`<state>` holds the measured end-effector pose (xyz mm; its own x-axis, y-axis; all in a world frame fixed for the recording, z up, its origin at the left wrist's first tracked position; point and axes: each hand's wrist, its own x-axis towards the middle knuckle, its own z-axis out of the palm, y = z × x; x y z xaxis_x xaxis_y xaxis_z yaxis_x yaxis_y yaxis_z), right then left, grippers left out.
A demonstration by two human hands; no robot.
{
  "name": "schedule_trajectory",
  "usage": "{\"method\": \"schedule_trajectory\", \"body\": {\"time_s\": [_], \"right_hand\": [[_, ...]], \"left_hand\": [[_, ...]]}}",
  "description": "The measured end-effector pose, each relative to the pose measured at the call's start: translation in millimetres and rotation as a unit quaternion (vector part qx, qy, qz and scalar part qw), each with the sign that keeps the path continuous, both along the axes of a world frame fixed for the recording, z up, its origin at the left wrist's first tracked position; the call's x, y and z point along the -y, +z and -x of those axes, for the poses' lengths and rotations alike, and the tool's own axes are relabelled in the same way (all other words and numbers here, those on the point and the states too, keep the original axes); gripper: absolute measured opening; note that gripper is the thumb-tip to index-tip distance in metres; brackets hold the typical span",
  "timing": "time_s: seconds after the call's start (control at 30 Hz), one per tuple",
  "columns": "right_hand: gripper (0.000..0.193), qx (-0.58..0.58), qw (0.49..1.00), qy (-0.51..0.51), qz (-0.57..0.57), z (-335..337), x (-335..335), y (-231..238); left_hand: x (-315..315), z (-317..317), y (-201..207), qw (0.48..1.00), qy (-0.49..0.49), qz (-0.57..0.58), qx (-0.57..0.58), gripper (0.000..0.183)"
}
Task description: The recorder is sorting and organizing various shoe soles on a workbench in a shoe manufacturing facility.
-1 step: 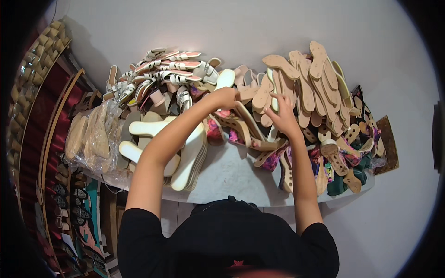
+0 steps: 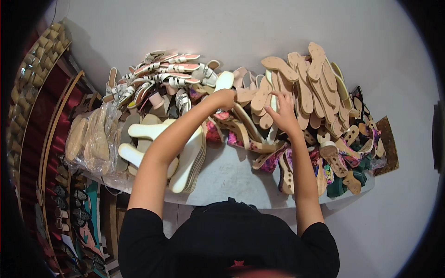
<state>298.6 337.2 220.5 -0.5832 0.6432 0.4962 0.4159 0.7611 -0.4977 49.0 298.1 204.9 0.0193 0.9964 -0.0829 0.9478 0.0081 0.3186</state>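
Note:
My left hand (image 2: 225,99) reaches across the middle of the pile with its fingers curled. Its fingertips meet a beige shoe part (image 2: 246,95), but what they hold is hidden. To its right, my right hand (image 2: 283,111) has its thumb and forefinger apart, beside several tan insoles (image 2: 263,95). Below and between the hands lie wedge sandals with floral straps (image 2: 237,139) and a long tan sole (image 2: 249,121). A pale cream insole (image 2: 225,80) stands just behind my left hand.
White strapped sandals (image 2: 174,69) are heaped at the back left. Stacked cream insoles (image 2: 187,160) lie by my left forearm, with plastic-wrapped soles (image 2: 95,134) further left. Tan insoles (image 2: 317,69) pile up at the back right. Shelves of shoes (image 2: 81,204) stand left of the grey table (image 2: 222,176).
Both hands stay almost in place. The pale strip that showed between my right thumb and forefinger is now less visible there.

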Motion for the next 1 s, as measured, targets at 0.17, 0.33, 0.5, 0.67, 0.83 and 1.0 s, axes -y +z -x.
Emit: {"method": "schedule_trajectory", "body": {"time_s": [0.17,0.33,0.5,0.67,0.83,1.0], "right_hand": [[0.058,-0.004,0.998,-0.034,-0.046,8,-55,14],[0.064,0.062,0.991,-0.1,-0.057,4,-104,6],[0.052,0.141,0.975,-0.164,-0.044,21,-130,-1],[0.034,0.196,0.938,-0.238,-0.16,33,-143,-15],[0.023,0.222,0.893,-0.305,-0.247,34,-170,-33],[0.024,0.182,0.912,-0.287,-0.231,36,-149,-12]], "left_hand": [[-59,37,-71,0.983,0.105,0.087,-0.12,0.04],[-61,29,-87,0.956,0.283,0.07,0.006,0.058],[-60,35,-108,0.936,0.342,0.059,0.061,0.06],[-60,36,-104,0.945,0.316,0.084,0.02,0.059],[-57,42,-113,0.959,0.277,0.047,-0.04,0.058],[-55,54,-105,0.935,0.341,-0.091,0.034,0.051]]}}
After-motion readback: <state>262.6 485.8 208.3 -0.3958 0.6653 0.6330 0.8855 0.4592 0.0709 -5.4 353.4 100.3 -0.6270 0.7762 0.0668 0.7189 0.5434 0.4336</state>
